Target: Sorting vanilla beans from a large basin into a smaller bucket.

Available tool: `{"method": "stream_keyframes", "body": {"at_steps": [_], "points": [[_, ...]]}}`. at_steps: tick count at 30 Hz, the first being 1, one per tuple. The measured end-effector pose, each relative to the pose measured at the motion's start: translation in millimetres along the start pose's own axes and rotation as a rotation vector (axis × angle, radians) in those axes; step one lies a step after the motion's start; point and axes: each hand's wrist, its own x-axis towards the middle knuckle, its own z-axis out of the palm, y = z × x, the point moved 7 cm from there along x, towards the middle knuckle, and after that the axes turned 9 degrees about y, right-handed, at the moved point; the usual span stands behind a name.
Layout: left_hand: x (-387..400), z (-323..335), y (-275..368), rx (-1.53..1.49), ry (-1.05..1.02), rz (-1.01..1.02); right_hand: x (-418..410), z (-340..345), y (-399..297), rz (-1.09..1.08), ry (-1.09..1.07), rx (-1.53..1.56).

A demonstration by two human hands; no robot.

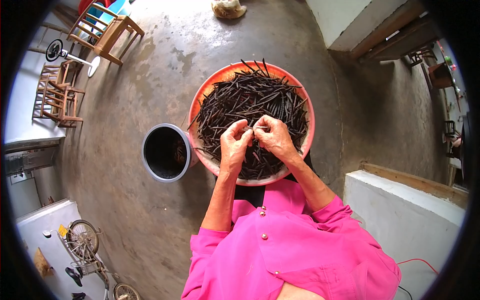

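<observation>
A wide orange-red plastic basin [308,140] sits at my lap, heaped with long, thin, dark dried pods [258,93]. Above the near half of the heap, my left hand [234,146] and my right hand [275,138] meet almost fingertip to fingertip. Between the left thumb and fingers is a small pale piece [247,128]. My right fingers pinch a thin pale strip [263,128], perhaps an opened pod. Whether the two pieces are joined cannot be made out. Against the basin's left side stands a deep bucket [146,165] with a grey rim; its dark inside hides most of its contents.
Wooden chairs [112,37] stand along the left wall, with a white-based stand [80,62] among them. A bicycle [84,251] is at the lower left. On the right runs a low white wall [405,202]. A furry animal [228,8] lies on the concrete floor [157,97] ahead.
</observation>
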Motion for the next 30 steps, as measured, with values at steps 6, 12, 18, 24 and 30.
{"method": "stream_keyframes", "body": {"at_steps": [6,12,18,24,30], "points": [[-1,5,6,0.131,0.011,0.021,2,-2,8,-0.036,0.088,-0.068],[0,-7,-2,0.108,0.0,-0.031,-8,4,-7,-0.026,-0.106,-0.029],[-3,-3,19,0.322,0.128,0.26,-6,2,-16,-0.263,-0.082,-0.1],[-9,-4,29,0.486,0.244,0.375,-2,-3,-11,-0.001,-0.09,-0.001],[-21,4,52,0.664,0.33,0.579,-2,-3,-13,-0.097,-0.058,-0.039]]}}
